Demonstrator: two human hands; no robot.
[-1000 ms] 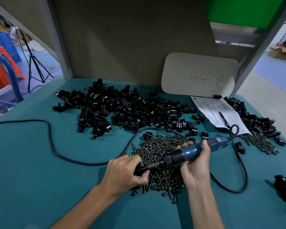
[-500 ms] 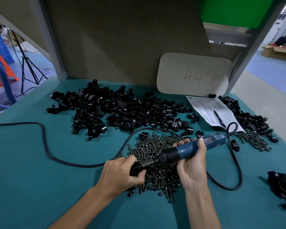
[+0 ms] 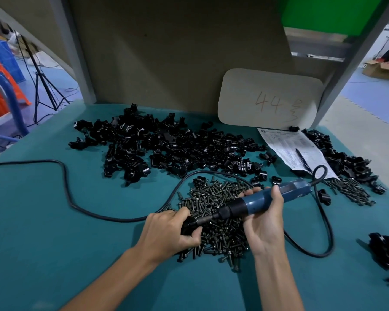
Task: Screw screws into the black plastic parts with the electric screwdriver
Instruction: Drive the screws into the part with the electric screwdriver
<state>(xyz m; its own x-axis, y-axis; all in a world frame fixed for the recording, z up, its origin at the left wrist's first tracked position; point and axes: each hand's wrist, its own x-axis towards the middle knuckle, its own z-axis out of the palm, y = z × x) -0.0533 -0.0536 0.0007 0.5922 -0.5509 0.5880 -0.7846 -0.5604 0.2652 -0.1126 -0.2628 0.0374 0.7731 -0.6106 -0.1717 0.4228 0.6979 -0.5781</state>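
Head view: left hand (image 3: 166,232) curled tight round a small black plastic part (image 3: 187,226), held over the near edge of the screw pile (image 3: 213,198) on the teal counter (image 3: 43,221). Right hand (image 3: 264,223) wraps the blue electric screwdriver (image 3: 267,198), which lies almost flat with its tip buried in the left grip; the screw itself is hidden. Against a second ago, both grips and the tool's slant are unchanged, and only the camera has drifted. Reads as one screw still being driven. Heap of undone parts (image 3: 166,149) waits beyond the cable (image 3: 70,194).
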